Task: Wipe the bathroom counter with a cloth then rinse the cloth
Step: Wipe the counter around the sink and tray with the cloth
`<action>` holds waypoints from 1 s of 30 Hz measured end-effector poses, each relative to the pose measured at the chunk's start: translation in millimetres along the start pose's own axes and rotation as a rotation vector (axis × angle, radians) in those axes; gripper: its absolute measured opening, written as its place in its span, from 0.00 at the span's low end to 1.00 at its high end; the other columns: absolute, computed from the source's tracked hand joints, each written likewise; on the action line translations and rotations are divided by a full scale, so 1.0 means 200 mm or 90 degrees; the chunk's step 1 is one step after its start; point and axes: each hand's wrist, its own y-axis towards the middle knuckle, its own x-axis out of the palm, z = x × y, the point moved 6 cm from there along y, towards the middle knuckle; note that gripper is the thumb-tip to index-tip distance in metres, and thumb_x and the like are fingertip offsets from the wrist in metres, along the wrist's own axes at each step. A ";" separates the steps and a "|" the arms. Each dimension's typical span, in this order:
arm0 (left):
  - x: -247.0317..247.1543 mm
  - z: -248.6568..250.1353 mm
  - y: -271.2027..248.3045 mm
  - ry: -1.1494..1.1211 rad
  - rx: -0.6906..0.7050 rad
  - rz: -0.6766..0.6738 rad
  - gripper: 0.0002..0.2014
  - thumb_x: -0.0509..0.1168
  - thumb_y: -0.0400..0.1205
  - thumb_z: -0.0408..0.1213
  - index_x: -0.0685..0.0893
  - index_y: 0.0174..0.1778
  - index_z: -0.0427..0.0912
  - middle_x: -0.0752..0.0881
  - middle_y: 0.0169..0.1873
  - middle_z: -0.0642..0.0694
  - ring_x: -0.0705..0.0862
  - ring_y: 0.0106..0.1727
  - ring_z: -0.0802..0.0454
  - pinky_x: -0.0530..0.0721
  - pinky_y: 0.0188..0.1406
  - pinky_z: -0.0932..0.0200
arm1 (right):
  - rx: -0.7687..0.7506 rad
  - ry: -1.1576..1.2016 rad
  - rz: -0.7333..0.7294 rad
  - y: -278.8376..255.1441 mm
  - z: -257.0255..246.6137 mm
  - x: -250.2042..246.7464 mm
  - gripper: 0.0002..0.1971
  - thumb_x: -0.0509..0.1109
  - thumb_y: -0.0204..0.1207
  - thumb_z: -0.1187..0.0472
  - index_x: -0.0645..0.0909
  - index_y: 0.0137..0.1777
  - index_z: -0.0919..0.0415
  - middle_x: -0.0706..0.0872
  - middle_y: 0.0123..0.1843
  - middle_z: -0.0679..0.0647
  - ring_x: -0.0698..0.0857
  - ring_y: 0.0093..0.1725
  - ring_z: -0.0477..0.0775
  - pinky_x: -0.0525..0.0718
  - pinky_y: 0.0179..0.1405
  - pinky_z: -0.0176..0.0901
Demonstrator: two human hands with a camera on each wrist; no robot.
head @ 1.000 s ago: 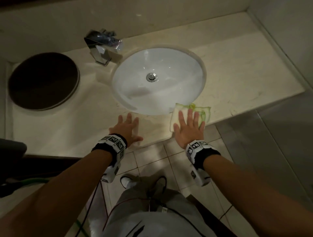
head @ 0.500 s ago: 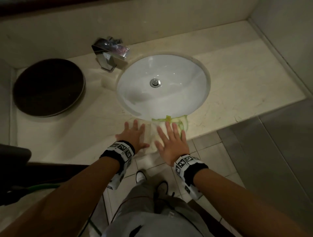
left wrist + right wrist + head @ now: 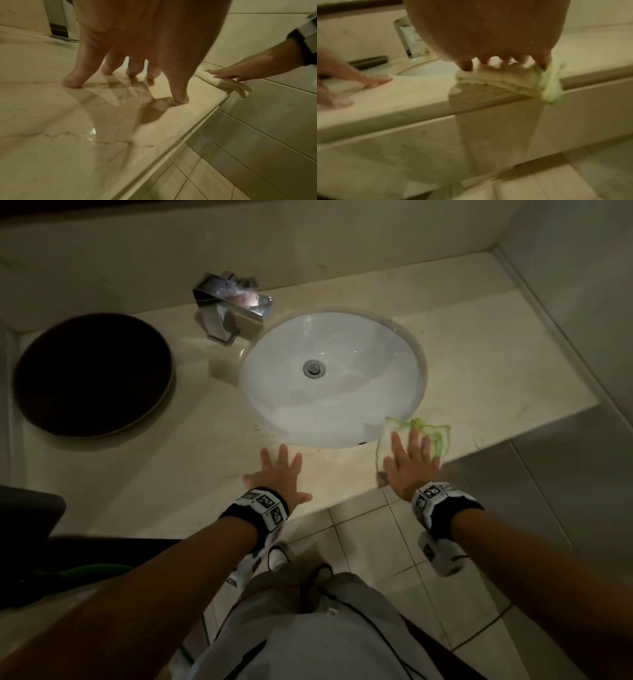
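I press my right hand (image 3: 409, 465), fingers straight, flat on the cloth (image 3: 435, 434) at the counter (image 3: 496, 364) front edge, right of the sink (image 3: 334, 378). It looks soft, light, probably damp; palm pressure steers it. One corner overhangs. My left hand (image 3: 275, 474) rests splayed, bracing. Open room lies rightward.

The beige marble counter (image 3: 496, 344) carried a chrome faucet (image 3: 227, 309), a dark round tray (image 3: 92, 374), and a folded cloth (image 3: 435, 436) at its front edge.
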 end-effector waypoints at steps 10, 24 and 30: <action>0.00 0.00 0.00 -0.001 0.002 0.019 0.44 0.59 0.80 0.63 0.41 0.84 0.53 0.36 0.84 0.47 0.38 0.83 0.33 0.68 0.69 0.23 | -0.186 -0.094 0.002 -0.23 -0.63 0.24 0.31 0.35 0.84 0.39 0.30 0.83 0.43 0.24 0.83 0.57 0.26 0.81 0.66 0.36 0.81 0.70; -0.05 0.03 -0.03 -0.011 -0.014 -0.005 0.45 0.61 0.80 0.61 0.42 0.85 0.50 0.37 0.84 0.45 0.38 0.83 0.32 0.66 0.73 0.26 | -0.164 -0.085 0.062 0.11 0.10 -0.03 0.35 0.31 0.77 0.32 0.35 0.84 0.39 0.29 0.84 0.48 0.34 0.85 0.56 0.41 0.84 0.61; 0.00 0.00 0.01 -0.007 -0.011 0.015 0.47 0.60 0.78 0.66 0.40 0.84 0.54 0.35 0.84 0.48 0.37 0.83 0.34 0.66 0.73 0.26 | -0.074 -0.037 0.052 0.24 0.36 -0.11 0.32 0.38 0.84 0.37 0.32 0.84 0.41 0.30 0.86 0.53 0.33 0.85 0.60 0.38 0.83 0.63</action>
